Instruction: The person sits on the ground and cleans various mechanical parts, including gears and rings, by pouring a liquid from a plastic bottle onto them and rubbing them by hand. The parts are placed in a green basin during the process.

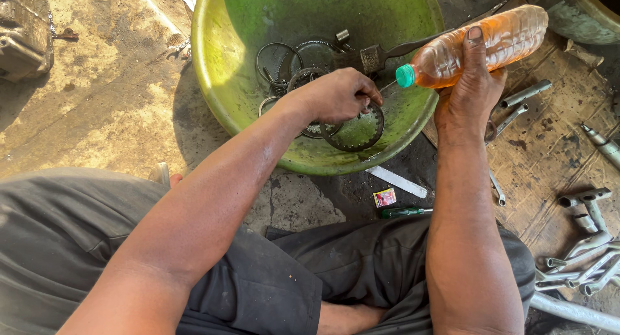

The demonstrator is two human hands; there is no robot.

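Note:
My left hand (339, 95) reaches into a wide green basin (213, 83) and grips a toothed metal ring (356, 133) that leans on the basin's near wall. My right hand (470, 90) holds a clear plastic bottle (497, 41) of orange liquid, tipped sideways with its green cap (405, 75) pointing into the basin. Inside the basin lie more rings and discs (294, 62) and a dark metal tool (381, 54).
Wrenches and socket tools (584, 257) lie on stained cardboard at the right. A white strip (399, 181), a small red packet (385, 197) and a green-handled screwdriver (403, 212) sit on the ground by my knees. A metal engine part (22, 31) stands at the top left.

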